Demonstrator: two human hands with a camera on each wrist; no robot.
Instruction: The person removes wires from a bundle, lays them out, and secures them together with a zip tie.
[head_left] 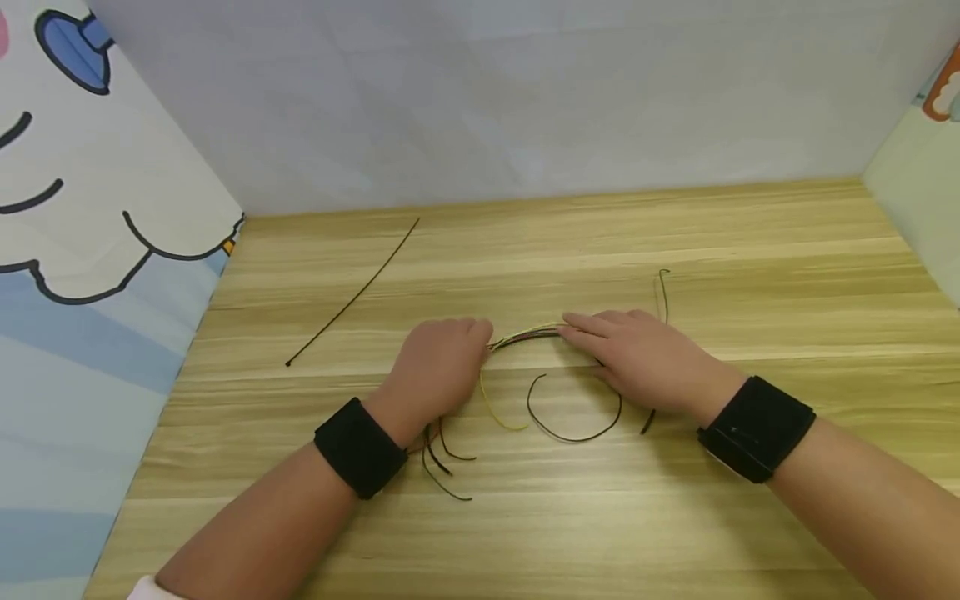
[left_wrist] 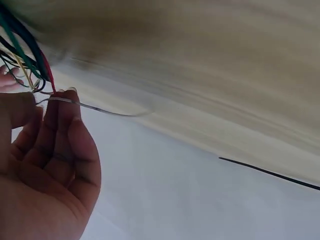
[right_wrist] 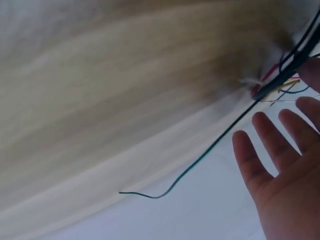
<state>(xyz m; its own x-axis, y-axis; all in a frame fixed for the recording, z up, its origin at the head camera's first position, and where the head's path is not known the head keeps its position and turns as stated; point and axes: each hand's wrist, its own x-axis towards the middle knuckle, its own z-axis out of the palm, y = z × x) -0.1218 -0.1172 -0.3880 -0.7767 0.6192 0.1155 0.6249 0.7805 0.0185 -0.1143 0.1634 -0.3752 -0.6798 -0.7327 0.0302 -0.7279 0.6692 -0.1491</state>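
A bundle of thin wires [head_left: 528, 335] in black, yellow, red and green runs between my two hands. My left hand [head_left: 442, 362] pinches its left part between thumb and fingers. Loose wire ends [head_left: 438, 454] hang out below that hand, and a yellow wire [head_left: 489, 404] curves down beside it. In the left wrist view a grey wire [left_wrist: 107, 110] crosses the fingertips. My right hand [head_left: 648, 358] lies over the bundle's right part with its fingers extended. The right wrist view shows those fingers spread, the thumb by the dark strands, and a green wire [right_wrist: 200, 157] trailing off.
A straight black wire [head_left: 352, 302] lies apart on the wooden table [head_left: 300, 500], to the back left. Below the bundle a dark wire [head_left: 573, 439] forms an open loop. A white wall [head_left: 525, 108] stands behind the table, with a printed cartoon panel [head_left: 90, 250] on the left.
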